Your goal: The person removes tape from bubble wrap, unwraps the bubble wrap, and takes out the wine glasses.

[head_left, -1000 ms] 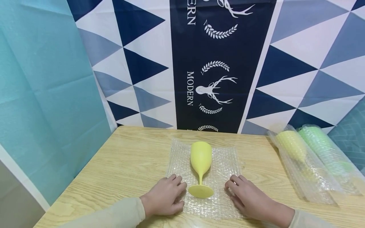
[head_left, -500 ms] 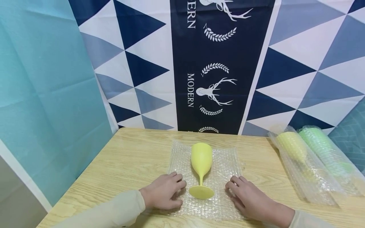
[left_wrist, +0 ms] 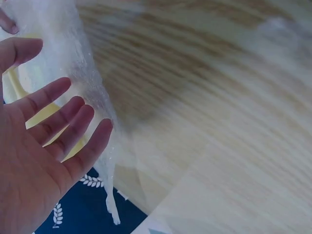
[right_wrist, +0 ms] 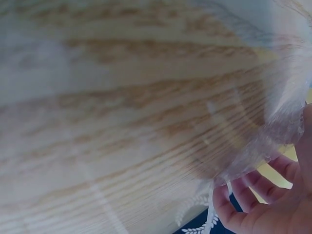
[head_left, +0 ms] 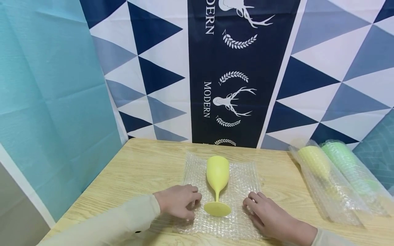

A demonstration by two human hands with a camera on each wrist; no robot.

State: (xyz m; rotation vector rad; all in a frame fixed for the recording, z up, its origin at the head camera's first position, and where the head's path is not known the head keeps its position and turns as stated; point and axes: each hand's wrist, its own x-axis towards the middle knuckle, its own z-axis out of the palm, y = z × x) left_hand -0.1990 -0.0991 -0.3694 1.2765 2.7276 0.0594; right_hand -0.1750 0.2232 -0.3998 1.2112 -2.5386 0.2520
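Observation:
A yellow wine goblet (head_left: 217, 176) lies on a sheet of bubble wrap (head_left: 243, 174), its foot toward the person and its bowl toward the wall. Left of the goblet's foot, my left hand (head_left: 178, 201) is over the wrap's left edge; in the left wrist view its fingers (left_wrist: 73, 129) are spread and loosely bent, with nothing between them. My right hand (head_left: 271, 217) rests at the right edge of the wrap, fingers loosely bent. The right wrist view shows those fingers (right_wrist: 253, 190) touching the wrap's border, with no grip visible. Neither hand touches the goblet.
At the right of the wooden table (head_left: 147, 167) lie a yellow goblet (head_left: 315, 162) and a green goblet (head_left: 341, 155), each inside bubble wrap. Patterned cloth (head_left: 163, 78) hangs along the table's back edge. A teal cloth (head_left: 61, 102) hangs on the left.
My left hand has shifted slightly forward, away from the person, along the left edge of the wrap. The right hand and the goblet stay put; the head view tilts slightly.

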